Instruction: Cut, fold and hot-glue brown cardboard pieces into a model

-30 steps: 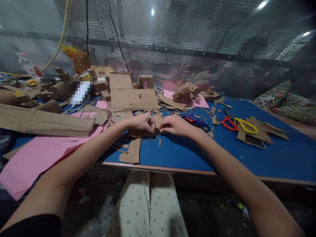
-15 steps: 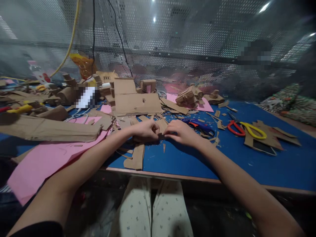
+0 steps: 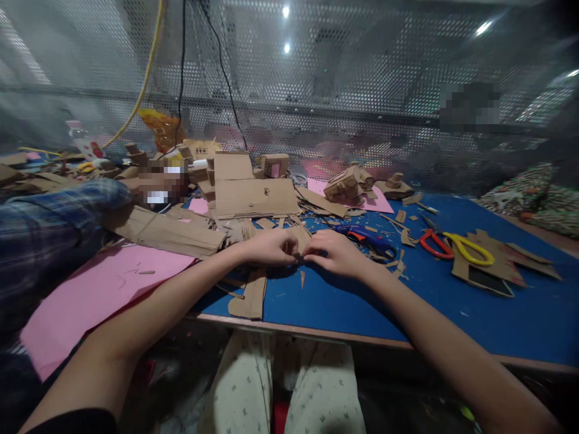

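Head view, centre of the blue desk (image 3: pixel 452 301): small cardboard piece (image 3: pixel 302 236) pinched from both sides, left hand (image 3: pixel 271 247) and right hand (image 3: pixel 337 253) each clenched on it by the fingertips, low over the desk and near its front edge. Just below the left hand, a cardboard strip (image 3: pixel 251 295) overhanging that edge; further left, pink paper (image 3: pixel 99 289), a folded cardboard slab (image 3: pixel 167 232) and another person's plaid sleeve (image 3: pixel 49 229). Right of the hands, blue-handled scissors (image 3: pixel 368 236) close by; red and yellow scissors (image 3: pixel 456 247) well apart, on cardboard scraps.
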Motion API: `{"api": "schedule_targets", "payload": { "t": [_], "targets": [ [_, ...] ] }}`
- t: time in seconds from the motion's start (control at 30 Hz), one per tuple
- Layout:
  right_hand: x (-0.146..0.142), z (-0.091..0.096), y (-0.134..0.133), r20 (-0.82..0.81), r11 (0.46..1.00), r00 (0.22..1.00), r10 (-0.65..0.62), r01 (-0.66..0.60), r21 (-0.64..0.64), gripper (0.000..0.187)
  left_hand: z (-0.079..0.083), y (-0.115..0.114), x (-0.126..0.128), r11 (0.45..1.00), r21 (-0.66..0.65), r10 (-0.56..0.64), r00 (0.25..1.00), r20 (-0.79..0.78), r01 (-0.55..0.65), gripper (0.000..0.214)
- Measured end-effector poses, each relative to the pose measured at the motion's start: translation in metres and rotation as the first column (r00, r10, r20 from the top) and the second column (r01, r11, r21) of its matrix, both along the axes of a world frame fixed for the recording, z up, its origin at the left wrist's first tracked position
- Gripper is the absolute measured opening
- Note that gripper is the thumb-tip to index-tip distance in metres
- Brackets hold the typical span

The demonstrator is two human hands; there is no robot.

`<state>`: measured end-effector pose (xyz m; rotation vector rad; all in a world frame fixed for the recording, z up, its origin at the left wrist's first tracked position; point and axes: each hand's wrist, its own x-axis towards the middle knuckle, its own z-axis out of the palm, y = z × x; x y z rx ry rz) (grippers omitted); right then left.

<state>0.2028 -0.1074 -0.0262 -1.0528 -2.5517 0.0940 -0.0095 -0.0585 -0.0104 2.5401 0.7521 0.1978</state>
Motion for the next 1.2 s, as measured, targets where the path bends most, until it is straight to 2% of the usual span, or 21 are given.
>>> {"api": "schedule_targets", "payload": {
  "t": [0.2, 0.43, 0.7, 0.93, 1.13, 1.2],
  "targets": [
    [0.001, -0.001, -0.002, 0.009, 1.0, 1.0, 0.003, -0.003, 0.017, 0.013, -0.002, 0.002, 0.001, 0.996, 0.017, -0.09, 0.995, 0.049, 0.089, 0.021],
    [0.0, 0.001, -0.003, -0.03, 0.999, 1.0, 0.0, -0.001, -0.034, 0.012, 0.0, 0.002, 0.002, 0.988, -0.136, -0.066, 0.996, 0.053, 0.073, 0.019],
    [0.0, -0.001, -0.004, -0.065, 1.0, 0.998, -0.002, 0.001, -0.014, 0.012, -0.003, 0.003, 0.0, 0.985, -0.164, -0.042, 0.996, 0.075, 0.054, 0.023],
    [-0.001, -0.004, -0.005, -0.095, 1.0, 0.995, 0.01, -0.009, 0.011, 0.011, -0.005, 0.006, -0.002, 0.968, -0.246, -0.013, 0.996, 0.093, 0.036, 0.03],
    [-0.003, -0.001, -0.007, -0.15, 0.996, 0.988, -0.038, 0.026, -0.081, 0.01, -0.011, 0.011, -0.002, 0.943, -0.326, -0.028, 0.993, 0.114, 0.064, 0.027],
    [-0.003, -0.001, -0.007, -0.166, 0.995, 0.985, -0.047, 0.031, -0.096, 0.01, -0.01, 0.011, -0.002, 0.955, -0.29, -0.033, 0.995, 0.091, 0.058, 0.029]
  ]
}}
